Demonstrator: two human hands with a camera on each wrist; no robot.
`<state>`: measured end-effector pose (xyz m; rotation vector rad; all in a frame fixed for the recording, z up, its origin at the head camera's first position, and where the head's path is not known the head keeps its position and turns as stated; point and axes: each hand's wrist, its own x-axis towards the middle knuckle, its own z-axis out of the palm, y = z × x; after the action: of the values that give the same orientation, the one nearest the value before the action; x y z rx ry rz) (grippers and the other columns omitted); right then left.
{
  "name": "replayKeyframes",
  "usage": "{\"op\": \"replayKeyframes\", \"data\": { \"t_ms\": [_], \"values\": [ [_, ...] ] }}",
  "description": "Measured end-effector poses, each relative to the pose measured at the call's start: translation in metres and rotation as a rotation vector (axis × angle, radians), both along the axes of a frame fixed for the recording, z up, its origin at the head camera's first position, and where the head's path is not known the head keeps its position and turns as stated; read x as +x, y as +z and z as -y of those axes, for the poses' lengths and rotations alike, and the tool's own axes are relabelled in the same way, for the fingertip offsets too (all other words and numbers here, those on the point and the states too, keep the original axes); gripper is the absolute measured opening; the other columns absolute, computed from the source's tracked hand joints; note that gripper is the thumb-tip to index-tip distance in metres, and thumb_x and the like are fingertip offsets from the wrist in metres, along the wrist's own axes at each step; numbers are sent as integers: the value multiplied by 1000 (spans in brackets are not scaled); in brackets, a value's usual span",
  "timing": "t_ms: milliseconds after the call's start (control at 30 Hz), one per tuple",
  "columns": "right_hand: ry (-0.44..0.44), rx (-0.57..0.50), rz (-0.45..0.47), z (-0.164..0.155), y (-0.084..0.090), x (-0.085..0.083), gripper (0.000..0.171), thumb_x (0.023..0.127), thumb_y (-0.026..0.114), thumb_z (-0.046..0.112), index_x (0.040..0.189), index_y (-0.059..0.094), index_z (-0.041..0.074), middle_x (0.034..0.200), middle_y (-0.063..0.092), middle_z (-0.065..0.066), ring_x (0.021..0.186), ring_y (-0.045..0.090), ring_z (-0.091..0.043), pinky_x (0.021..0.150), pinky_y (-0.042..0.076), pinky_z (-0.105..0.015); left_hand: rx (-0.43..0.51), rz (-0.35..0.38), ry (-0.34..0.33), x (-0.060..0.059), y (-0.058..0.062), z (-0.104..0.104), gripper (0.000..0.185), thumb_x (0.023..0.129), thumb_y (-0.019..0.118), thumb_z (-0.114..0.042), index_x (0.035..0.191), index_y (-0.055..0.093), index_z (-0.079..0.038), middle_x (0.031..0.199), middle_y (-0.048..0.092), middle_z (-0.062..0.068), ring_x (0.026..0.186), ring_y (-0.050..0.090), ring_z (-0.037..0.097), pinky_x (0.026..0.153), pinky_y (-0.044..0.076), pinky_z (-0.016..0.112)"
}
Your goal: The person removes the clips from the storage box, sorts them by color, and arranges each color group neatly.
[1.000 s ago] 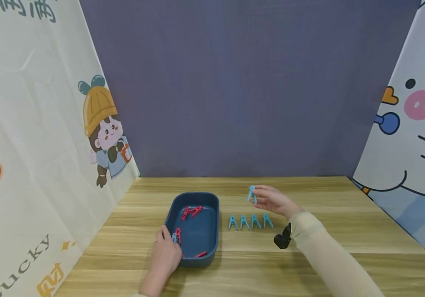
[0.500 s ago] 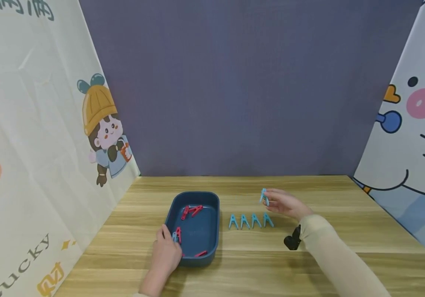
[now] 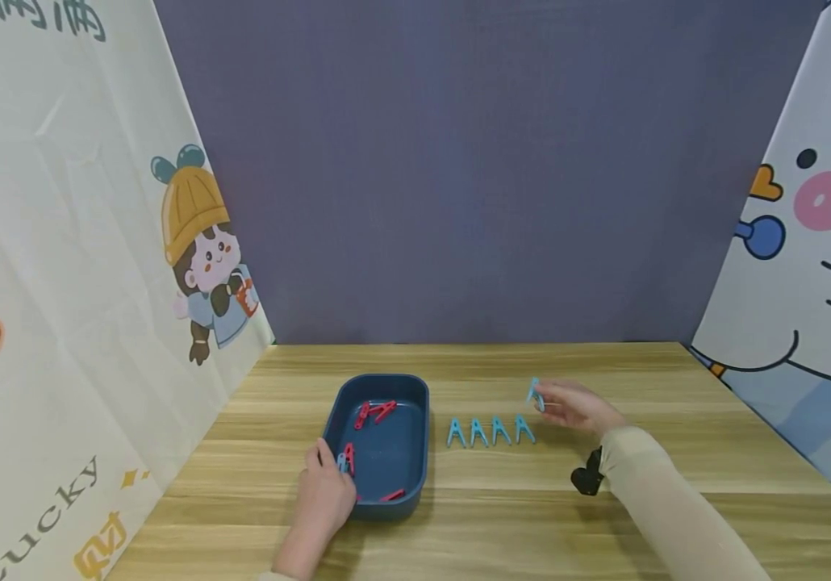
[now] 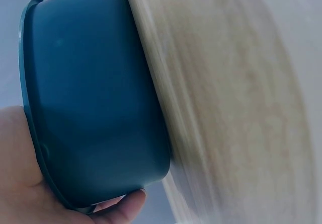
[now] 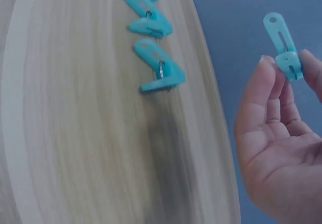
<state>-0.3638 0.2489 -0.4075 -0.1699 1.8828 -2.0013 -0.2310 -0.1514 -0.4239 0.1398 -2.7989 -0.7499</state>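
Observation:
My right hand [image 3: 575,406] pinches a light-blue clothespin [image 3: 534,390] between thumb and fingertips, raised above the table behind the right end of a row. In the right wrist view that clothespin [image 5: 278,32] points upward from the fingertips. The row is several light-blue clothespins [image 3: 500,431] standing side by side with legs spread. To their left is a dark blue plastic bin [image 3: 390,456]. My left hand [image 3: 324,488] grips its left wall near the front corner. Inside lie several red clothespins [image 3: 385,411] and one pale-blue clothespin [image 3: 342,463] close to the left fingers.
Both hands work over a wood-grain table [image 3: 488,524]. A dark grey-blue backdrop [image 3: 488,177] rises along its back edge. White printed panels with cartoon figures flank it, a left panel [image 3: 81,266] and a right panel [image 3: 815,315].
The right hand, still pinching the clothespin, has moved to the right and slightly toward the person. The left hand, the bin and the row of clothespins have stayed put.

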Motion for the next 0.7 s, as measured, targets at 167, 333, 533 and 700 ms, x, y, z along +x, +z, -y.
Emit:
{"op": "replayKeyframes", "data": {
  "t_ms": [167,333,533,700],
  "values": [
    [-24,16,28,-4,-5,1,15,95,50,18,104,53,6,87,60,-2,81,61,-14,80,49,-30,-1,-5,-3,1,1,0,63,85,48,-7,132,20,24,127,28,40,101,45,51,83,40,56],
    [-73,98,36,-8,-11,1,32,93,54,22,116,50,0,88,59,-3,80,60,-14,73,50,-26,6,-5,-4,1,0,0,63,85,48,-7,132,20,24,127,28,40,99,46,51,82,41,56],
    [-87,151,24,-10,-16,2,59,92,56,21,134,30,-10,85,61,0,78,60,-13,67,50,-23,6,-10,-6,1,0,0,63,85,48,-7,131,20,25,127,28,40,97,47,50,81,42,55],
    [-106,177,23,-11,-22,2,56,90,59,19,130,36,-13,82,62,1,74,61,-11,66,50,-23,4,-13,-4,0,-1,0,63,85,47,-7,131,20,25,126,29,40,98,46,51,81,41,56]
  ]
}}
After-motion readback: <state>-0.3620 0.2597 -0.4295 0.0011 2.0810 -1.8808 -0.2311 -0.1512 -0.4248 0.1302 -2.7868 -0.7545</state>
